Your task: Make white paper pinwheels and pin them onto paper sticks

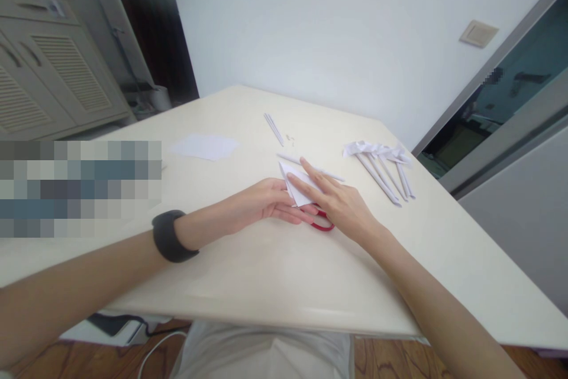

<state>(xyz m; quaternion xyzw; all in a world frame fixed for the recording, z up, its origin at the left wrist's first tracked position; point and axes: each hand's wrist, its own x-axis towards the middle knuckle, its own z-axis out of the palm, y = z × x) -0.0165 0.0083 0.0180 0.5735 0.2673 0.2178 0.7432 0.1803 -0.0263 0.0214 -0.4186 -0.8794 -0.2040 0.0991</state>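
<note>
A small folded piece of white paper is between my two hands, above the middle of the table. My left hand holds its lower left side, with the fingers reaching beneath it and the thumb partly hidden. Across the top of the paper lies my right hand, two fingers stretched out and apart; its thumb is hidden. Red-handled scissors rest on the table below my hands, their blades out of sight. Just beyond the paper is a thin rolled paper stick.
Flat white sheets lie at the left of the cream table. Several thin paper rolls are farther back, beside tiny scraps. At the right lies a pleated paper piece with rolled sticks. A wall bounds the far edge.
</note>
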